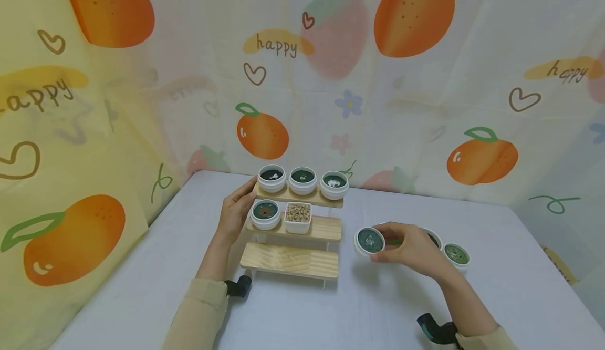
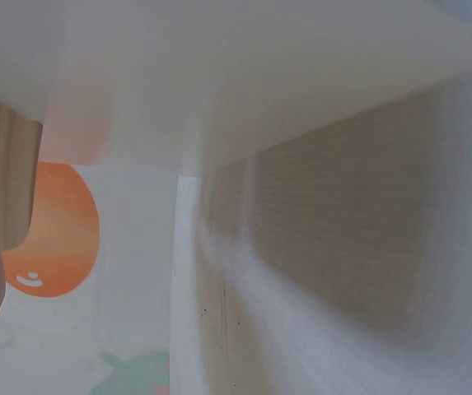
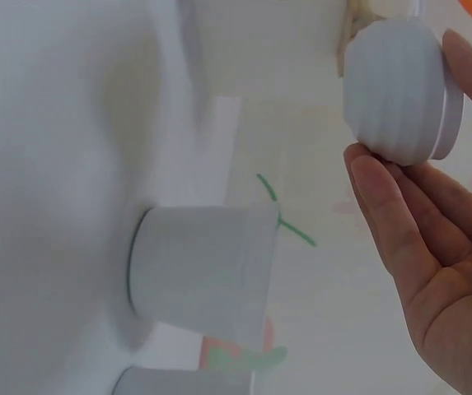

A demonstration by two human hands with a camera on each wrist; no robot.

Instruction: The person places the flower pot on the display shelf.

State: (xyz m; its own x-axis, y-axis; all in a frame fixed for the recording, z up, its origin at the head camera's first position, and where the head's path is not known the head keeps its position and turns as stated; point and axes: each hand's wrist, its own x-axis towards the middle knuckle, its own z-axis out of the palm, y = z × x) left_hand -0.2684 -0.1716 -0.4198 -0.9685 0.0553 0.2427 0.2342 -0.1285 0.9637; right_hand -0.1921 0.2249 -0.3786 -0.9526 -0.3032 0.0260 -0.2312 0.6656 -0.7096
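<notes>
Right hand (image 1: 410,246) is pinching a white pot (image 1: 369,241) above the bench (image 1: 378,316), right of the wooden stand (image 1: 326,228). Left hand (image 1: 235,210) is touching the top tier (image 1: 300,197) at its left end; can't tell whether it's gripping.

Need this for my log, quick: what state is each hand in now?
Left hand: at the top board; gripping or merely touching cannot be told.
Right hand: holding a round white bowl.

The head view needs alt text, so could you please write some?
A person's right hand holds a white pot beside a three-tier wooden stand bearing five more pots; the left hand touches the stand's top tier.
</notes>
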